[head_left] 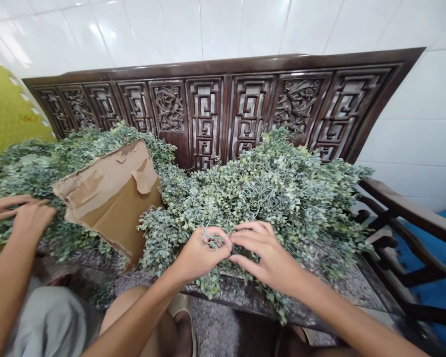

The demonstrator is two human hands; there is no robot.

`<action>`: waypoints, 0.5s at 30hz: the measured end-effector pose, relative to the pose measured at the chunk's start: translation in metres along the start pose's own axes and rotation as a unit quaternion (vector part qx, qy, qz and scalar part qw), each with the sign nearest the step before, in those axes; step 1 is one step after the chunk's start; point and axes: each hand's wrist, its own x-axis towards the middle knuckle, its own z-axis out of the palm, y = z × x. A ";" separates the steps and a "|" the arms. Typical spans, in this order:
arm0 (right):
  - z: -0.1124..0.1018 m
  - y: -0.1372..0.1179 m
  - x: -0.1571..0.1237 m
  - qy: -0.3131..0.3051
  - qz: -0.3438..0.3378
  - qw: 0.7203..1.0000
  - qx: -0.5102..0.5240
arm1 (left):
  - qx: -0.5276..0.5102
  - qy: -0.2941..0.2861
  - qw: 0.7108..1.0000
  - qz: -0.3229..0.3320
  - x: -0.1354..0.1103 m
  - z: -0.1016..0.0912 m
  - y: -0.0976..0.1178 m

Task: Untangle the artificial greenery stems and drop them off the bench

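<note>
White tiled wall [223, 29]: one, backdrop. Dark wooden bench [208, 68]: one, facing you, its back in carved lattice panels. Right heap of greenery [260, 193]: on the seat before you, sprays hanging over the front edge. Left heap of greenery [26, 161]: same bench, to your left. Cardboard piece [130, 218]: torn-edged, tilted, where the heaps meet. Co-worker's hands [33, 218]: two, at the left heap. Your right hand [265, 250]: fingers parted, tips by your left fingertips; cannot tell whether they pinch anything. Your left hand [202, 255]: thumb and fingers pinching a looped stem [212, 240], just before the right heap.
</note>
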 end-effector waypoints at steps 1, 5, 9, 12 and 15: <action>0.002 0.000 0.000 0.005 0.000 1.000 -0.004 | -0.007 0.003 1.000 0.000 0.000 0.001 -0.002; 0.008 0.002 0.002 0.036 -0.014 0.999 -0.005 | -0.023 0.029 0.999 0.014 -0.001 0.003 -0.006; 0.013 0.002 0.001 0.038 -0.026 0.999 -0.006 | -0.021 0.038 0.999 0.028 -0.003 0.005 -0.005; 0.014 0.002 0.000 0.023 -0.030 0.999 -0.004 | -0.017 0.033 0.999 0.019 -0.004 0.006 -0.005; 0.015 0.002 -0.001 0.020 -0.031 0.999 0.003 | 0.000 0.036 0.999 0.019 -0.006 0.007 -0.006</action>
